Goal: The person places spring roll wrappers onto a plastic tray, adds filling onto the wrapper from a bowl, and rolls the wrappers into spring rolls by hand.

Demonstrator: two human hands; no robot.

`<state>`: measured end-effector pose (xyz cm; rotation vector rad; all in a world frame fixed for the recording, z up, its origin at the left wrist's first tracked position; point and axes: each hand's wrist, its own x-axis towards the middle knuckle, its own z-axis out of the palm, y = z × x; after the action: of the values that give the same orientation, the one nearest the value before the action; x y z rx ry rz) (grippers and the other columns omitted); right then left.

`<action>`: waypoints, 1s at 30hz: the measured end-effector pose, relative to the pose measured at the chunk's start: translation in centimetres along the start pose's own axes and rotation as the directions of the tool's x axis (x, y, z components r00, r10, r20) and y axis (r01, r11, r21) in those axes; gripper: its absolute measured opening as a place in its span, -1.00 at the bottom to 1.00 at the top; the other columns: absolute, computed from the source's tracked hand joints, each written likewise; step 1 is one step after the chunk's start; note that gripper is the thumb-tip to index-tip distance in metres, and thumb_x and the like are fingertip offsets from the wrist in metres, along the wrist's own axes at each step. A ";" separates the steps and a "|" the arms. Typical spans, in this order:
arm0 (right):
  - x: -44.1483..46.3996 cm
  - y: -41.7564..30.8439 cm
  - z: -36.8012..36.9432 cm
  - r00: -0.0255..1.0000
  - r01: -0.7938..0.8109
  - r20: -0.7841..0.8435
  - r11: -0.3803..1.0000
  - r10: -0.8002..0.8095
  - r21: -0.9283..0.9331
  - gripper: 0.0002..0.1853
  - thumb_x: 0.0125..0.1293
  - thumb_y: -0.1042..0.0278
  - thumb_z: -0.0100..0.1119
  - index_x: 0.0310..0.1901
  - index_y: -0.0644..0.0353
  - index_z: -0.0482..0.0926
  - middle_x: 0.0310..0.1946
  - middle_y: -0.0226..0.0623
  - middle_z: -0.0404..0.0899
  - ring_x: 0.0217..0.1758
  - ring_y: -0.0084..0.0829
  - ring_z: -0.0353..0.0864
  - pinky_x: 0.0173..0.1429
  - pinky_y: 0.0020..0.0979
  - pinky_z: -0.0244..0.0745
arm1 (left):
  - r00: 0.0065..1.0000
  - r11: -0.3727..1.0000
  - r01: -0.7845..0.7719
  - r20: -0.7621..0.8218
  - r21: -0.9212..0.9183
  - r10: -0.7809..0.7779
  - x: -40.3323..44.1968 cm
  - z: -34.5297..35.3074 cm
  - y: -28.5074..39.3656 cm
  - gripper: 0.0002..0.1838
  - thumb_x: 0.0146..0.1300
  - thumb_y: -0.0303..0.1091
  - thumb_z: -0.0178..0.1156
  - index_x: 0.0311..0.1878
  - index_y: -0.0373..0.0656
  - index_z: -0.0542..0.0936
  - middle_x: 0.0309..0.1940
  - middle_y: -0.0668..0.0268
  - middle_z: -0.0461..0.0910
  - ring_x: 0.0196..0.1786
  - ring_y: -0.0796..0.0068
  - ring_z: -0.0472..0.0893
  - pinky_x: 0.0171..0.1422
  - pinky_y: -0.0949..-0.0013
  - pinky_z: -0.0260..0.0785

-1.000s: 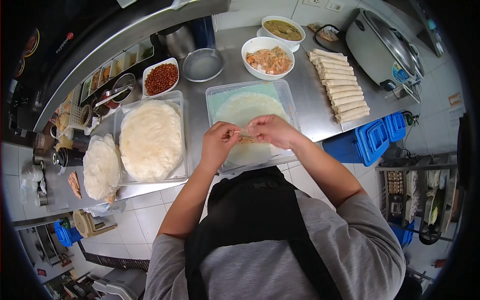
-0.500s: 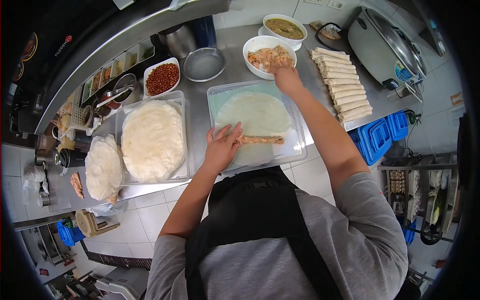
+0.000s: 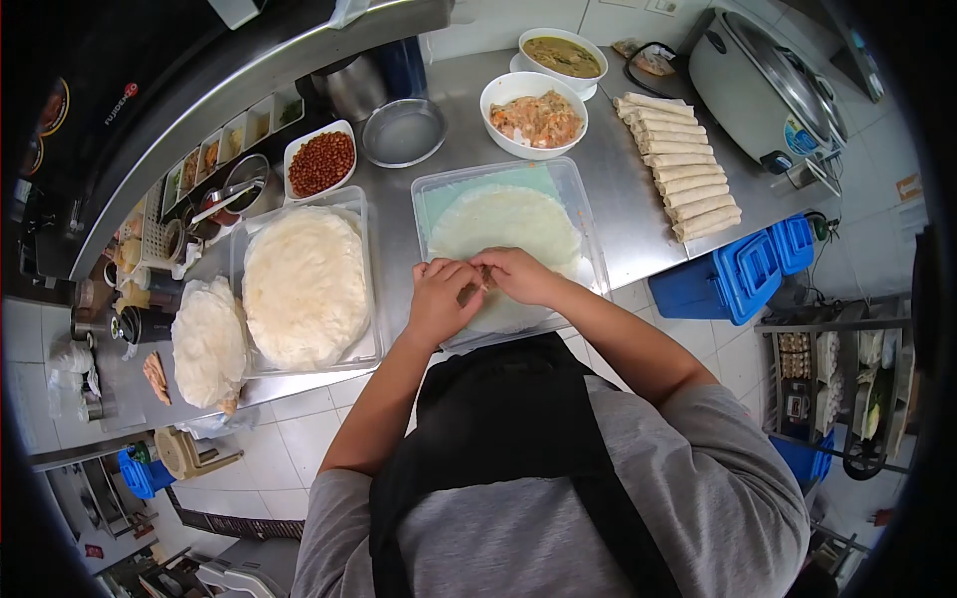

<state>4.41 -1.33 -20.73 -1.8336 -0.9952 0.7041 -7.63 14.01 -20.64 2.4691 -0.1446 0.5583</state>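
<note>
A round, pale wrapper sheet (image 3: 498, 221) lies on a clear plastic lid (image 3: 593, 234) in front of me. Over the sheet's near half, my left hand (image 3: 442, 294) and my right hand (image 3: 520, 276) meet with curled fingers. Between their fingertips shows a bit of the orange-pink minced filling (image 3: 485, 280); the rest of the filling strip is hidden behind the hands. Beyond the lid, a white bowl (image 3: 490, 122) holds more of this filling. Left of the lid, a stack of round wrappers (image 3: 304, 287) fills a clear tray (image 3: 371, 339).
Finished rolls (image 3: 683, 164) lie in a row on the steel counter (image 3: 623, 179), left of a large rice cooker (image 3: 763, 95). At the back stand a bowl of greenish soup (image 3: 563, 57), a metal dish (image 3: 404, 133) and red-brown peanuts or beans (image 3: 321, 164). A bagged wrapper pile (image 3: 208, 344) sits far left.
My right hand has left the filling bowl and come down to the sheet beside my left hand. The left hand's spread fingers have curled in, and the filling strip is now mostly covered.
</note>
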 end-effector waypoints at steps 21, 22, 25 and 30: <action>-3.2 -0.1 2.0 0.934 0.125 -0.195 0.784 -0.299 -0.608 -0.87 0.17 0.30 0.33 -0.23 0.03 0.67 -0.22 -0.44 0.62 -0.07 -0.34 0.57 0.05 -0.24 0.34 | 0.999 0.985 -0.001 0.053 0.174 -0.008 -0.6 -0.4 -0.4 -0.80 0.06 -0.25 0.44 -0.22 0.05 0.70 -0.22 0.51 0.69 -0.04 0.40 0.57 0.09 0.21 0.18; -3.2 -0.3 1.9 0.934 0.125 -0.195 0.784 -0.301 -0.609 -0.87 0.17 0.30 0.33 -0.23 0.03 0.67 -0.22 -0.44 0.62 -0.07 -0.34 0.57 0.05 -0.24 0.34 | 0.998 0.992 0.023 0.061 0.124 -0.031 -0.5 -0.5 -0.5 -0.78 0.06 -0.22 0.44 -0.21 0.03 0.70 -0.22 0.49 0.69 -0.02 0.37 0.57 0.11 0.20 0.20; -3.3 -0.4 1.7 0.939 0.050 -0.262 0.844 -0.222 -0.535 -0.80 0.16 0.31 0.32 -0.16 0.06 0.65 -0.17 -0.38 0.61 -0.02 -0.30 0.58 0.06 -0.20 0.35 | 0.998 0.998 0.051 0.035 0.043 -0.053 -0.1 -0.3 -0.6 -0.72 0.05 -0.18 0.45 -0.17 -0.02 0.70 -0.20 0.44 0.68 0.00 0.32 0.59 0.12 0.19 0.27; -2.9 1.4 2.6 0.946 0.149 -0.114 0.719 -0.303 -0.679 -0.68 0.16 0.32 0.31 -0.02 0.11 0.62 -0.15 -0.28 0.58 0.04 -0.22 0.57 0.12 -0.15 0.40 | 0.991 1.000 0.028 0.129 0.009 -0.029 0.1 1.1 -1.4 -0.61 0.00 -0.17 0.47 -0.09 -0.07 0.71 -0.18 0.34 0.68 0.00 0.24 0.62 0.10 0.18 0.39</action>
<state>1.38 -3.10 -22.95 -2.2683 -1.4114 -0.0458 -6.82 14.49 -22.13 2.5103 -0.1586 0.3875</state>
